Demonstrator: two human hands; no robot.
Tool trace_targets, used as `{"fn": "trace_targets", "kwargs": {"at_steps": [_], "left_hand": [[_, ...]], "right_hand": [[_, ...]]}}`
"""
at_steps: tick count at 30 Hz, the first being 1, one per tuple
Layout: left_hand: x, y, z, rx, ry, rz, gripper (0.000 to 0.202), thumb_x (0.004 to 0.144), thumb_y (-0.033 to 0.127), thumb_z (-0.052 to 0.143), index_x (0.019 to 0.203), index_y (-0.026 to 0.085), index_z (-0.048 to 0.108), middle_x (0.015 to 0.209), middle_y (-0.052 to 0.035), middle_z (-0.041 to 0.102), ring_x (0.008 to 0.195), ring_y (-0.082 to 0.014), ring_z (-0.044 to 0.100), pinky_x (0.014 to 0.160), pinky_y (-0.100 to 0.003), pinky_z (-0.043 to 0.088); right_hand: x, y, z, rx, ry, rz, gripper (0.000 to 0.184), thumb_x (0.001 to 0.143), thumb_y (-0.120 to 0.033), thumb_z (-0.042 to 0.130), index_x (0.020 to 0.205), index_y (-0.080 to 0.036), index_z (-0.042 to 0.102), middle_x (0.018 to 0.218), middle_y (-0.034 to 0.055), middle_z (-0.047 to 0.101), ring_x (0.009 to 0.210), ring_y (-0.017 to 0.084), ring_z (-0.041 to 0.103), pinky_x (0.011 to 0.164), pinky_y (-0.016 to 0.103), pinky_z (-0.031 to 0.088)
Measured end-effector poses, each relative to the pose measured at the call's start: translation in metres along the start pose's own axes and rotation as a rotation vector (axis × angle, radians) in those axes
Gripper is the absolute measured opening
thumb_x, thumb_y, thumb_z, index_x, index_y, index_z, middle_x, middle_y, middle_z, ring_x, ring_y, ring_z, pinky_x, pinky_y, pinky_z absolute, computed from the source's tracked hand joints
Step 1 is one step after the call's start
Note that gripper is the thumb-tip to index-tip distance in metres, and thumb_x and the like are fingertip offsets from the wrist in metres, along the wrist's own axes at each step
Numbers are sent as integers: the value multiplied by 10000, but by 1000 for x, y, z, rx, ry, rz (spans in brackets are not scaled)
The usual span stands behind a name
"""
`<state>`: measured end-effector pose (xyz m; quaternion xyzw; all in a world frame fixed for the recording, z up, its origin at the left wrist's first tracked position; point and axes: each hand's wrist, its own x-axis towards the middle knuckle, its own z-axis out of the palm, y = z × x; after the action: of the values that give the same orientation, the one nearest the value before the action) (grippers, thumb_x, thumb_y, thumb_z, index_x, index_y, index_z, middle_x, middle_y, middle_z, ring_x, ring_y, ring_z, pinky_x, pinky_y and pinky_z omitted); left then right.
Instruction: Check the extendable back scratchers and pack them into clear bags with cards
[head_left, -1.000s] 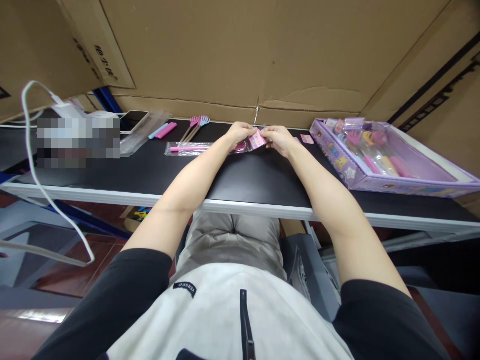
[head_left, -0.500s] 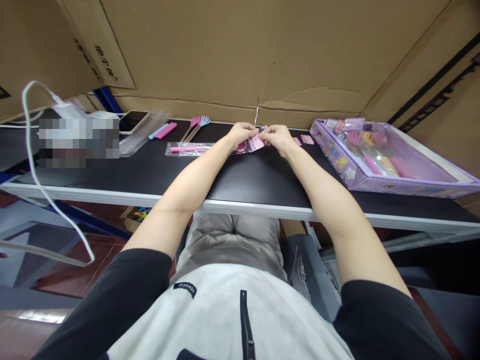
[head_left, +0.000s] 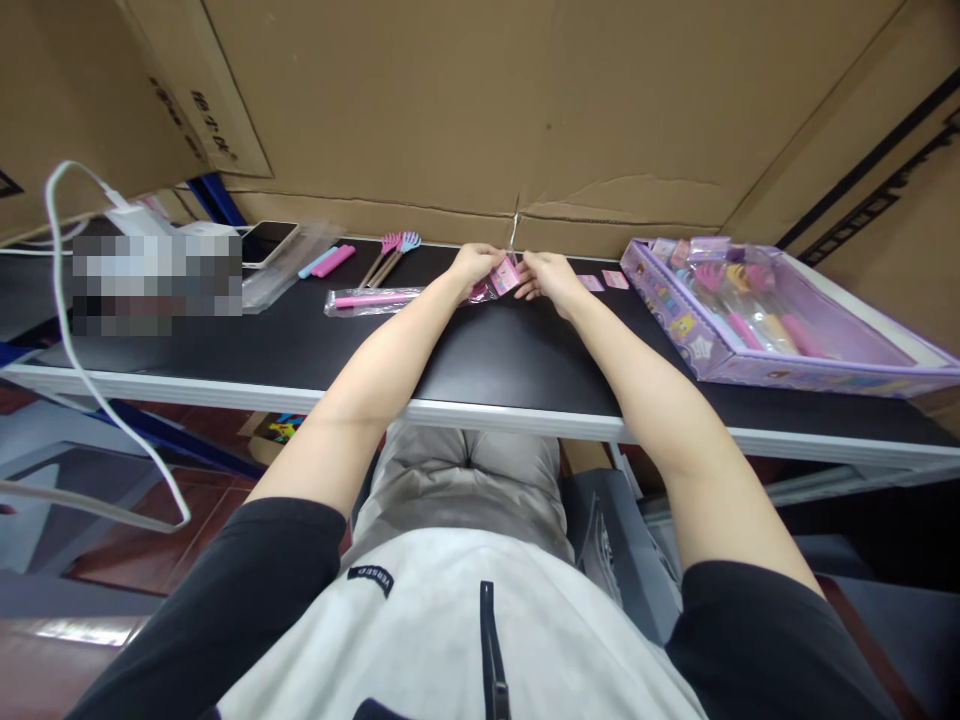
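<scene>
Head view: a purple box (head_left: 817,374) is holding packaged claw-headed sticks (head_left: 739,290); a clear sleeve (head_left: 334,308) is enclosing one pink tube (head_left: 373,299). One pink card (head_left: 505,277) is sitting between the hands, the left hand (head_left: 475,265) pinching it, the right hand's (head_left: 553,278) grip unclear. Two loose cards (head_left: 615,280) and two scratchers (head_left: 391,243) are lying nearby.

the left forearm (head_left: 382,370) hides the middle of a slim pink rod in a clear plastic sleeve (head_left: 375,299) toward the back edge of the black worktop (head_left: 510,350). fingertips of the left hand (head_left: 474,266) cover part of a small pink printed card (head_left: 505,278), its lettering too small to read; whether the right hand (head_left: 546,276) touches it is unclear. pixelation blurs a pale object (head_left: 157,285) at the worktop's left end, while the picture's edge clips an open purple cardboard box (head_left: 810,374) at the right.
</scene>
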<state>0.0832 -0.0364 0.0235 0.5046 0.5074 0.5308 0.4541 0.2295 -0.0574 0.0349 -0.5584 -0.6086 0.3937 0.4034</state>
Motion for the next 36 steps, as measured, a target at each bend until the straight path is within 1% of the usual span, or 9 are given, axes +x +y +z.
{"fn": "trace_targets", "kwargs": {"at_steps": [4,8,11,15,19,22,24,29,36], "left_hand": [[2,0,-3,11,0,-16,337,949,-13,593,668,168,634,720,-28,686,766,-142,672,875,-242,549],[6,0,-7,42,-8,-52,313,945,-17,528,722,184,617,725,-41,696,723,-146,673,818,-245,564],[9,0,-11,153,2,-37,269,924,15,608,734,205,607,694,-31,679,684,-147,644,777,-247,558],[8,3,-21,393,-26,-49,253,860,42,700,701,215,608,677,-40,659,737,-193,674,831,-315,563],[5,13,-35,704,-150,17,218,799,125,799,669,206,644,695,-43,658,876,-243,710,908,-347,543],[6,21,-46,883,-285,56,148,727,214,879,753,209,733,781,-36,721,959,-254,716,919,-327,528],[7,26,-50,963,-351,48,191,688,257,902,836,220,786,831,-27,754,973,-250,717,909,-317,524],[2,32,-52,1033,-421,1,284,669,277,897,943,222,845,786,-17,741,884,-234,722,830,-314,533],[1,27,-48,946,-433,-6,263,652,219,909,907,210,842,663,-7,690,775,-214,724,768,-297,573]], "right_hand": [[-1,4,2,-71,-65,-27,261,997,-129,753,769,-176,635,726,59,739,538,93,600,475,173,394],[7,11,0,-112,-18,-38,228,889,-28,747,770,-187,635,693,56,725,535,118,599,465,192,434],[13,15,-6,-93,35,-2,231,888,-3,704,798,-198,619,656,44,678,546,150,643,516,231,529],[21,22,-19,-59,117,66,236,927,11,639,827,-200,602,665,56,653,644,206,743,688,339,668],[34,33,-33,-25,205,100,257,925,23,632,847,-216,577,708,69,670,749,250,805,801,428,713],[46,44,-42,3,250,94,262,889,23,653,859,-226,578,748,86,699,797,269,823,827,461,725],[54,51,-47,7,260,82,252,872,5,667,864,-233,584,750,91,707,802,274,825,820,466,730],[65,61,-51,34,287,65,286,802,1,692,847,-255,573,713,55,673,820,279,821,830,485,736],[60,55,-46,99,298,-1,336,741,9,693,905,-242,542,915,47,725,965,232,810,951,411,703]]}}
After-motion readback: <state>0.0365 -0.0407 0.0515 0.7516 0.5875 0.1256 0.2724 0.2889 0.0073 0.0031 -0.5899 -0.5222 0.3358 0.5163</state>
